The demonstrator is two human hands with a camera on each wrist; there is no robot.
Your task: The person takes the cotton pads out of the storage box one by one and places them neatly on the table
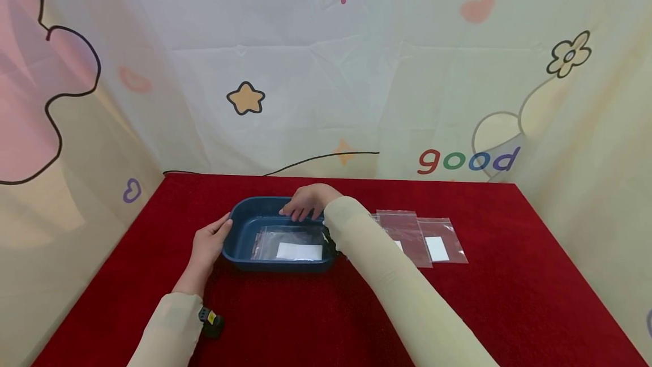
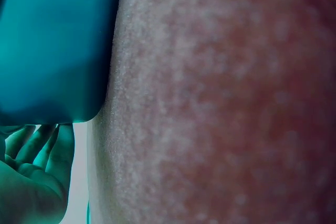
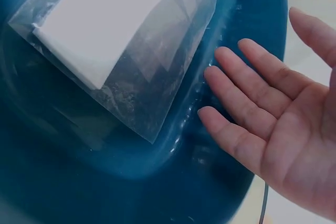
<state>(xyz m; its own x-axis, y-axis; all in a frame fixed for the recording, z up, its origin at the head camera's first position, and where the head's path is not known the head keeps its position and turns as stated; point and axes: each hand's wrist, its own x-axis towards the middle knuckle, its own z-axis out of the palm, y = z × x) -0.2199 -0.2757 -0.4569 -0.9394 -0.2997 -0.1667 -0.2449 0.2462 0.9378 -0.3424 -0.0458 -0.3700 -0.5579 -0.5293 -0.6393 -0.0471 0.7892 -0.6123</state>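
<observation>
Below our empty, loose-fingered right grip (image 1: 309, 201), and nearer us, bags (image 1: 299, 251) lay lengthwise in the basin (image 1: 277, 266) our left grip (image 1: 210, 240) clamped.

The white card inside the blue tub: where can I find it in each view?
Head: the white card, below centre and slightly left.
Left wrist: not in it.
Right wrist: the white card, at the top, left of centre.
Shared landmark: the blue tub, in all three views.
</observation>
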